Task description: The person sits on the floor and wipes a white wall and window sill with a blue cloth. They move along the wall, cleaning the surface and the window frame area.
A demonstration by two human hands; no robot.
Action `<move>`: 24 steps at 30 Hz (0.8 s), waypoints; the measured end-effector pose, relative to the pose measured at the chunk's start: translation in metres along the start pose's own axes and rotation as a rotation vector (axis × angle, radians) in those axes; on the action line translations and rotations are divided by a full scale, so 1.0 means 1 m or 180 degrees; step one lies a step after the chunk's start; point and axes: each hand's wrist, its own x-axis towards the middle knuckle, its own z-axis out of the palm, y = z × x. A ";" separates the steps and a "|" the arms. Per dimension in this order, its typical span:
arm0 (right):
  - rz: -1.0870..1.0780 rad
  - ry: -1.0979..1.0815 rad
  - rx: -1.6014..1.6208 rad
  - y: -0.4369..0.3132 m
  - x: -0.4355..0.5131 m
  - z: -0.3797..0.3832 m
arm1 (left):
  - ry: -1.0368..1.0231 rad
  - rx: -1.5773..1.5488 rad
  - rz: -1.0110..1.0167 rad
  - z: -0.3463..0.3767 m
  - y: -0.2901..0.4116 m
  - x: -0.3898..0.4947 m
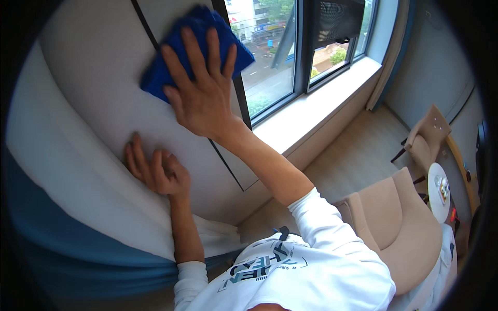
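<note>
My right hand (202, 89) lies flat with spread fingers on a blue cloth (155, 77), pressing it against the pale wall panel (105, 66) beside the window. Part of the cloth crosses the dark strip at the window's edge. Lower and to the left, my left hand (157, 171) is held by the same panel, its fingers loosely curled and no object visible in it. Its fingertips are near the white curtain (78, 163); whether they touch the panel or the curtain, I cannot tell.
A white window sill (319, 105) runs below the dark-framed window (268, 50). Blue curtain fabric (97, 248) hangs at the lower left. On the right stand a beige armchair (389, 217), a beige chair (424, 144) and a round white table (433, 194) with small items.
</note>
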 end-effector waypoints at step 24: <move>0.0112 -0.0302 0.0196 -0.008 -0.071 0.003 | -0.0192 0.0375 0.0210 0.014 0.015 0.006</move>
